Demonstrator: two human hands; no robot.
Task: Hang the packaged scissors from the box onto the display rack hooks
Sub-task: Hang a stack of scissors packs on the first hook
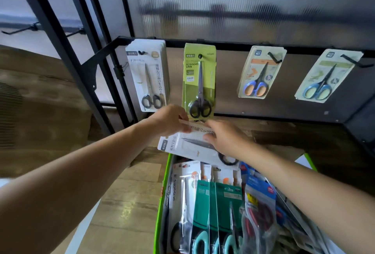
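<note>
**Both hands on one white pack, just below the rack**

Head view only. I have both hands out in front, over the far end of the box.

- Left hand [170, 120]: fingers curled down over the far edge of the white scissors package [188, 146] and pinching it.
- Right hand [225, 138]: lies over the pack's handle end, fingers bent across its face and thumb against it, gripping. It hides part of the black handles.
- The white scissors package lies nearly flat between the two hands. Its hang-hole end points to my left, clear of the other packs and above the far rim of the green box [162, 203].
- Nearer me than the hands, the box holds packs standing on edge: a white "SCISSORS" pack [182, 189] under the left forearm, teal packs [215, 203] in the middle and blue packs [259, 199] under the right forearm.
- On the display rack [229, 44], directly above the left hand, hangs a stack of matching white packs [148, 75].
- Above the gap between the hands hangs a green pack [199, 79], its lower edge just beside the left fingers. I cannot tell whether they touch.
- Up and right of the right hand, well apart from it, hang an orange-handled pack [259, 73] and a blue-handled pack [326, 77], each on its own hook.
</note>
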